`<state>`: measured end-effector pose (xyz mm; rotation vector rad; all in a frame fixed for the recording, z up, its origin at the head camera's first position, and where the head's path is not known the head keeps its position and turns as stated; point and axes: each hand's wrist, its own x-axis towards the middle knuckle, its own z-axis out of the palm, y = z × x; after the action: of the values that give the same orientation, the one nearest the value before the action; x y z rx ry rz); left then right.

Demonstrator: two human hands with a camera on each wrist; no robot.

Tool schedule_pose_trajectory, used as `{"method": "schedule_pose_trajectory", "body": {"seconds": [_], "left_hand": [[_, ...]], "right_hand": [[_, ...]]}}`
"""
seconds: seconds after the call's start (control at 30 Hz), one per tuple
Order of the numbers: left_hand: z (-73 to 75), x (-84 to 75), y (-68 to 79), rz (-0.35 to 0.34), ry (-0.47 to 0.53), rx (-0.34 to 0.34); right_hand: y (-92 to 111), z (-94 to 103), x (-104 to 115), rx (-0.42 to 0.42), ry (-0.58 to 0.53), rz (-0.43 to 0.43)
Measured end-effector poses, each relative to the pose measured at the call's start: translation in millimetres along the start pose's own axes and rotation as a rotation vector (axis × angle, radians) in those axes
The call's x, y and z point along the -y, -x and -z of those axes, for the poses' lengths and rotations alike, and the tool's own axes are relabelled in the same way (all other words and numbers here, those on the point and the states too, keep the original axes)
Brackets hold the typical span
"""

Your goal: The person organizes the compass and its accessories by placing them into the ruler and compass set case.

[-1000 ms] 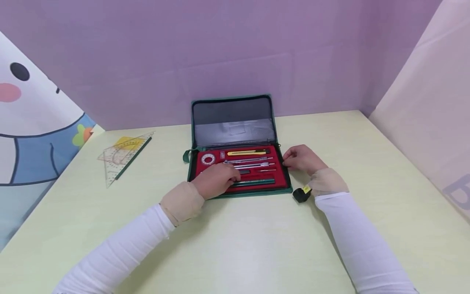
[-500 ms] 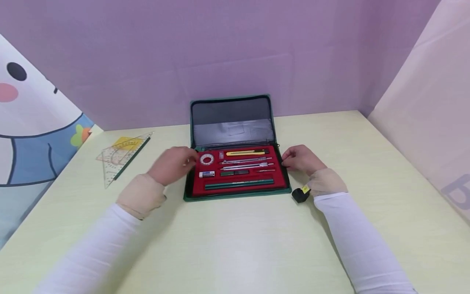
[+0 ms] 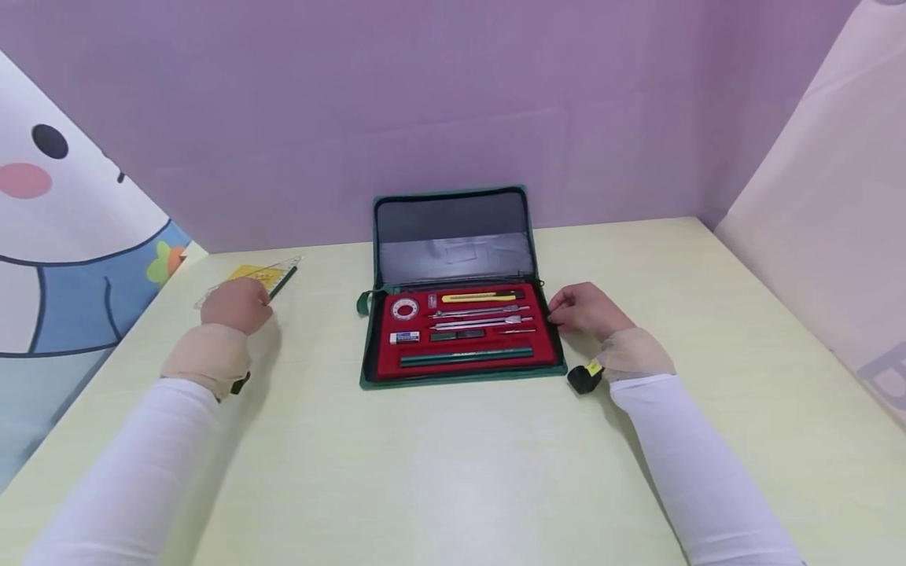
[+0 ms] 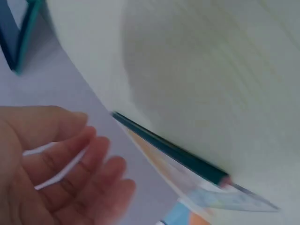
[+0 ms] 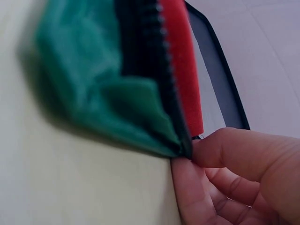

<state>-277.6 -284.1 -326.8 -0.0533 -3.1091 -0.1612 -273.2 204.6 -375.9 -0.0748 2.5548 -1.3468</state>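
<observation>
My left hand [image 3: 239, 305] is over the drawing tools at the table's left, its fingers loosely bent with nothing between them. In the left wrist view, a dark green pencil [image 4: 173, 150] lies apart from the fingers, beside a clear set square [image 4: 239, 201]. A yellow sheet-like piece [image 3: 263, 273] shows beyond the hand. An unzipped green case [image 3: 453, 381] lies with its lid raised. My right hand [image 3: 586, 308] pinches its right edge between thumb and forefinger. The red tray inside holds a green pencil [image 3: 467, 358], an eraser [image 3: 404, 338], a yellow cutter [image 3: 481, 296] and compasses [image 3: 481, 322].
The pale table [image 3: 439, 479] ends at a purple cloth wall [image 3: 453, 102] behind the case. A printed cartoon sheet [image 3: 78, 283] borders the left side. A black object with a yellow mark [image 3: 584, 378] sits at my right wrist.
My left hand has left the case's tray and travelled left to the set squares and pencil, uncovering the eraser and tray pencil. The right hand keeps its place at the case edge.
</observation>
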Motion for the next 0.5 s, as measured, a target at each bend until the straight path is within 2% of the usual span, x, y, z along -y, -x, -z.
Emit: {"method": "schedule_pose_trajectory", "body": {"seconds": [0.13, 0.37, 0.5], "left_hand": [[-3.6, 13.6, -0.2, 0.072, -0.005, 0.040], [-11.2, 28.5, -5.2, 0.123, -0.017, 0.122], [-13.3, 32.3, -5.9, 0.124, -0.003, 0.123]], "right_hand": [[1, 0.9, -2, 0.003, -0.008, 0.004], [1, 1.8, -1, 0.002, -0.026, 0.006], [1, 2.4, 0, -0.001, -0.030, 0.014]]}}
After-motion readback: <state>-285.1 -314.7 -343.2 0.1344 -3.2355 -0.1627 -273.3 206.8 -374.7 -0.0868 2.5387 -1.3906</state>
